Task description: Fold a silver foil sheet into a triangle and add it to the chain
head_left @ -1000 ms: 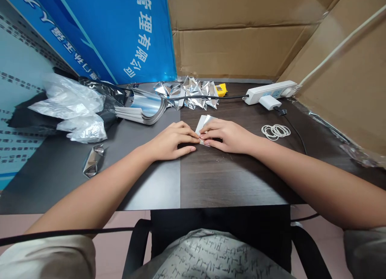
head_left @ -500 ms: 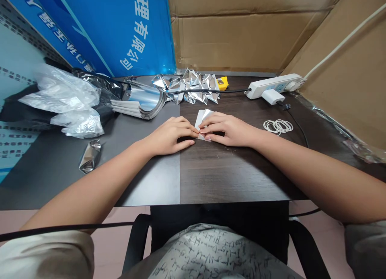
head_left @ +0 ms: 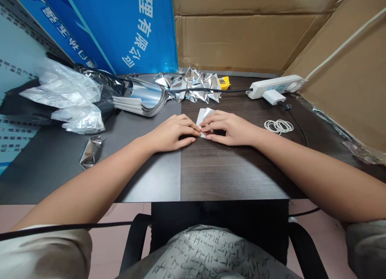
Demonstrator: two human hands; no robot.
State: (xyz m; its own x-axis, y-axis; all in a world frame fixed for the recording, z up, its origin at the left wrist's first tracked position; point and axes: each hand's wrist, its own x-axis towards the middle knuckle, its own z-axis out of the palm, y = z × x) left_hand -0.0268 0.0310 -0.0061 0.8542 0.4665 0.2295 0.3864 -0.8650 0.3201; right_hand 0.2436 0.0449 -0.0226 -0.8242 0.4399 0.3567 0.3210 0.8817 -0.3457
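A small sheet of silver foil with a whitish side (head_left: 200, 116), partly folded over, lies on the dark table under my fingertips. My left hand (head_left: 176, 132) presses its fingertips on the sheet's near left edge, thumb resting close by. From the other side my right hand (head_left: 230, 128) has its fingers bent over the folded silver part, the thumb low by the near edge. The fingertips of both hands almost meet. Much of the sheet is hidden beneath my right fingers.
Several folded foil pieces (head_left: 193, 86) lie behind, near a yellow tape measure (head_left: 224, 83). Curved foil sheets (head_left: 141, 100) and plastic bags (head_left: 69, 90) are at left, with a foil packet (head_left: 91, 151). A power strip (head_left: 276, 86) and white rubber bands (head_left: 279, 126) are at right.
The view has shifted slightly. My right fingers sit a little lower over the fold, and the silver corner under them shows less. Both hands stay on the sheet.
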